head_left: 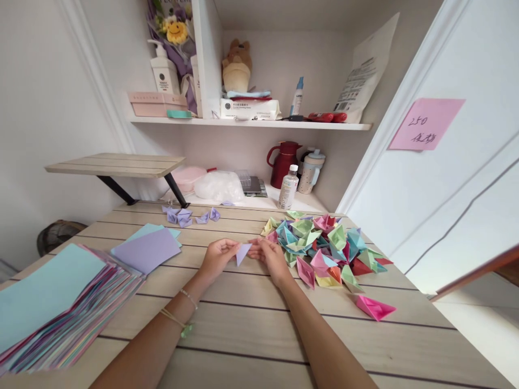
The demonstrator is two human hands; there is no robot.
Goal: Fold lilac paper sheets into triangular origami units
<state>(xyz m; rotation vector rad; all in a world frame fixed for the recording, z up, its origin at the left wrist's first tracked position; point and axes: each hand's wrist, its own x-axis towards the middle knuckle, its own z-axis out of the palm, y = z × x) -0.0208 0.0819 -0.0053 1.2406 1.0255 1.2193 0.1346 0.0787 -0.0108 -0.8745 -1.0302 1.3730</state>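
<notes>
1. The wooden table [251,329] runs wide from the near edge to the far edge under the shelf; a broad bare band of planks lies between the forearms and the near edge at 6 o'clock.
2. At 9 o'clock a thick stack of coloured sheets [52,308] overhangs the table's left side, with a loose lilac sheet [146,250] lying on its far corner.
3. At 3 o'clock a heap of folded paper boats [324,246] crowds the right hand closely; a lone pink boat [373,307] sits apart at about 4 o'clock, near the right table edge.
4. At 11 o'clock, well apart from the hands, a few small lilac folded pieces [190,216] lie near the far edge, beside the leg of a raised wooden shelf board [117,164].
5. At 12 o'clock, beyond the table, a plastic bottle [288,187] and a dark red jug [283,162] stand in the alcove.
6. The left hand [217,257] reaches in from the lower left, wrist with bracelets, fingers curled and pinched together on the left side of the lilac paper piece [243,252].
7. The right hand [271,257] comes from the lower right, fingertips closed on the same piece's right edge.
8. The piece is held between both hands just above the table's middle, its point hanging downward.
</notes>
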